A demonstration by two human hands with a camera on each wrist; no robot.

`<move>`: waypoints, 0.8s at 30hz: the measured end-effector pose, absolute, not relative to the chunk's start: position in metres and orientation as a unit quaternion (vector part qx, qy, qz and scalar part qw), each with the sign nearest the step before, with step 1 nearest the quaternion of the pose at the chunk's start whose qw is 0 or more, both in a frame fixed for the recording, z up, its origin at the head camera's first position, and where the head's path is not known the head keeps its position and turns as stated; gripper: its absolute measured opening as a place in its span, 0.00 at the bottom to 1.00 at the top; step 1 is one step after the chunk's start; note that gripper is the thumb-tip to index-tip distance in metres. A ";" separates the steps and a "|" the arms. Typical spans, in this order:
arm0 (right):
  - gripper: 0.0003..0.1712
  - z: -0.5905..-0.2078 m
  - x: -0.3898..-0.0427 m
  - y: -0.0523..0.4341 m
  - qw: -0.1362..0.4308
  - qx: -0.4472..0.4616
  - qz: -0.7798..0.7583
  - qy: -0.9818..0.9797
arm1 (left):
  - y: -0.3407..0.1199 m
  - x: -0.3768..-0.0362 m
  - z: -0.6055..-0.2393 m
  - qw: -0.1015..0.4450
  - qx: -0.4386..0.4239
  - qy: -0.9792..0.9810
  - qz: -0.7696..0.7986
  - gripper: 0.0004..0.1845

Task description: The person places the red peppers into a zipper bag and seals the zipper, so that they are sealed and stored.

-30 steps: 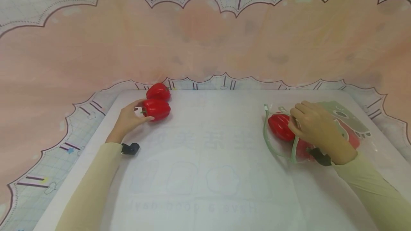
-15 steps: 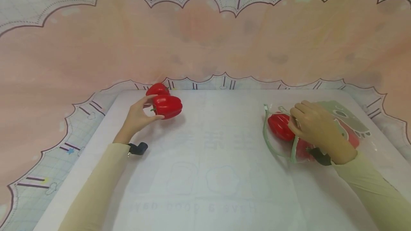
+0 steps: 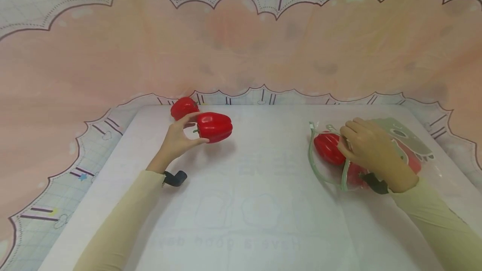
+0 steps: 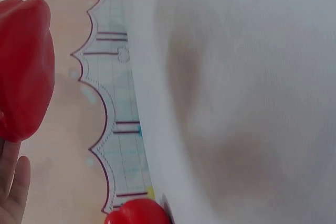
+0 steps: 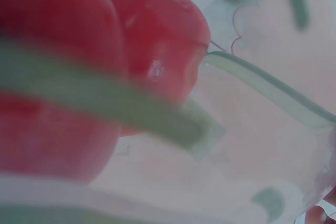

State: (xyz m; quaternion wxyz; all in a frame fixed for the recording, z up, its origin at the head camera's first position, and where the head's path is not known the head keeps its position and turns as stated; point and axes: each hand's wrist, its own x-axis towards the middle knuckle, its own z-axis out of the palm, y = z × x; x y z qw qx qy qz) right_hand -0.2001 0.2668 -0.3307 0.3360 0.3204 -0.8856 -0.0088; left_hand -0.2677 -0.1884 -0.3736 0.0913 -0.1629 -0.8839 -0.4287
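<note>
My left hand (image 3: 174, 143) holds a red bell pepper (image 3: 215, 127) between thumb and fingers, its green stem towards the palm. A shadow falls on the table under it. Another red bell pepper (image 3: 183, 108) lies behind the hand, at the table's far left edge. At the right, my right hand (image 3: 363, 142) grips the upper edge of a clear zip bag (image 3: 314, 167) with green strips along its mouth. The mouth gapes towards the left. Inside sit a red bell pepper (image 3: 327, 149) and a second red pepper (image 5: 52, 145), partly covered by a green strip.
A green and red cartoon print (image 3: 404, 135) marks the bag's far part. The white table (image 3: 263, 195) bears faint drawings and lettering. Behind it hangs a peach cloth (image 3: 241, 53) with scalloped edging.
My left hand has lifted the red bell pepper and carried it to the right, away from the other pepper. My right hand and the bag have stayed in place.
</note>
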 end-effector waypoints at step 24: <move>0.11 -0.329 -0.198 0.265 0.326 0.314 -0.017 -0.891 | -0.114 -0.263 -0.387 0.059 -0.288 -0.838 -0.459 0.40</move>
